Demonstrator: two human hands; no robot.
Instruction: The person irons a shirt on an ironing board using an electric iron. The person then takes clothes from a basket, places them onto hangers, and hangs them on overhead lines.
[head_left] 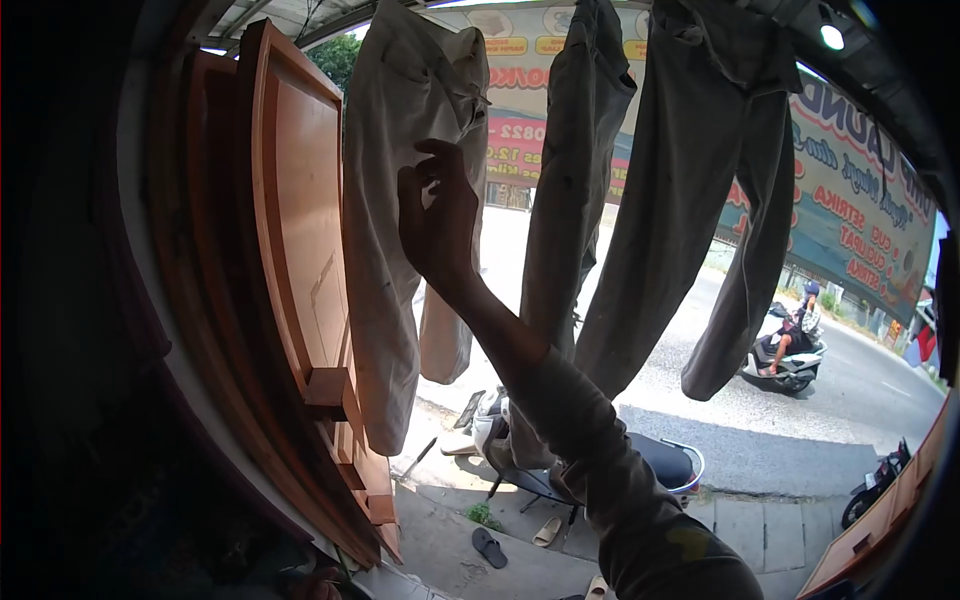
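My right hand point(440, 215) is raised in front of pale grey trousers point(380, 300) that hang at the left of the row. Its fingers are curved and apart, with nothing visible between them; whether they touch the cloth cannot be made out. A second pair of grey trousers point(560, 180) hangs narrow and folded to the right of my hand. Further right hangs a darker grey pair point(660, 200) with its legs spread. My left hand cannot be made out in the frame.
Brown wooden panels point(300, 200) stand at the left. Behind the clothes are printed banners point(850, 190), a parked scooter point(660, 460) and sandals point(489, 548) on the paving. A person point(800, 325) rides a scooter point(785, 362) on the road.
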